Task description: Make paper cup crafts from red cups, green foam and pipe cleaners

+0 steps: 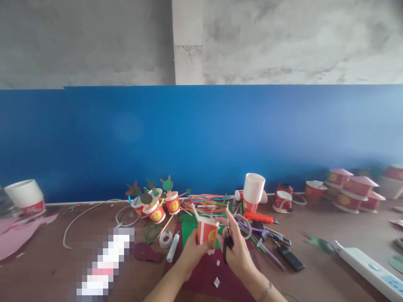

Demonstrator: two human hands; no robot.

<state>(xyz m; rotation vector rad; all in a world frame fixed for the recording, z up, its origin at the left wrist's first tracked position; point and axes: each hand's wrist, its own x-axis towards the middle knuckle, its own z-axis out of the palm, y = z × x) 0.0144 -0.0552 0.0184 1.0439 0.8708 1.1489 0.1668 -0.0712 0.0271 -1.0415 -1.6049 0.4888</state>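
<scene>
Scissors with black handles and metal blades are in the right hand, aren't they?

Yes. Its fingers are curled about the handles, the index finger stretched up beside the upright blades.

And the left hand?

Its fingers are closed around a red paper cup with a white edge and a yellow printed emblem. The cup is just left of the scissors; I can't tell whether the blades touch it. A narrow white strip sticks up at the cup's upper left.

What lies underneath?

A flat maroon sheet, with small white scraps on it, and a bright green sheet beyond.

Anything left of the hands?

A roll of clear tape just beside a slim white tube. Further back stand small red cups with yellow emblems and green cut-out shapes.

And to the right?

A tall stack of white and red paper cups, with an orange-red plastic-handled tool near its base. Loose coloured sticks are spread between the stack and the small cups.
</scene>
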